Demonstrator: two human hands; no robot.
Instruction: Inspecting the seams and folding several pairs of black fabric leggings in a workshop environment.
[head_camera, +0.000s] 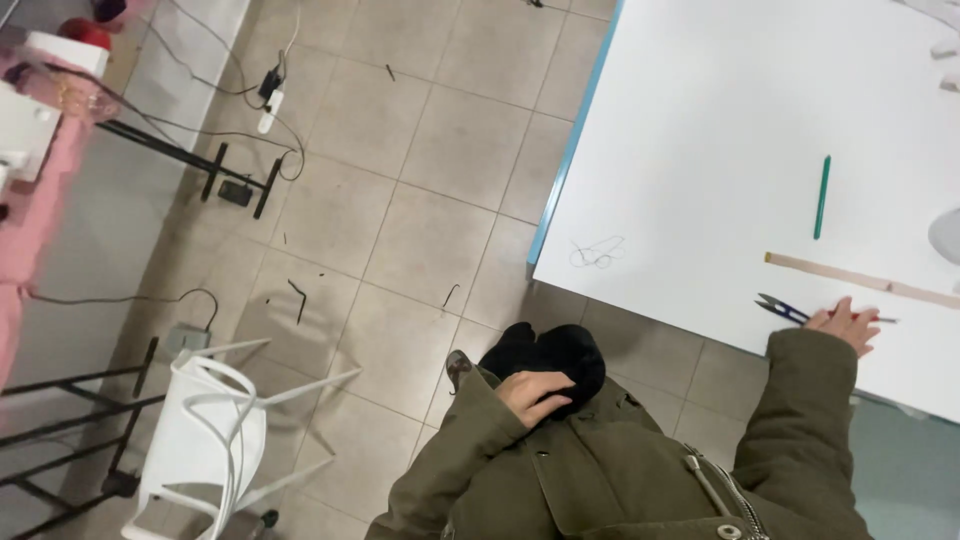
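Note:
My right hand (846, 324) rests on the white table (700, 150) near its front edge, fingers closed around the handle of small thread snips (780, 308) whose blades point left. My left hand (532, 394) presses a bundle of black fabric (548, 358) against my olive green jacket (600, 480). Just beyond my right hand lies a long wooden ruler (860, 279), and farther back a green pencil (821, 196). A loose curl of dark thread (596, 254) sits near the table's left corner.
A white plastic chair (205, 440) stands on the tiled floor at lower left. Black metal frame legs (70, 410), cables and a power strip (268, 105) lie along the left. A pink-covered bench (30, 180) with a machine is at far left.

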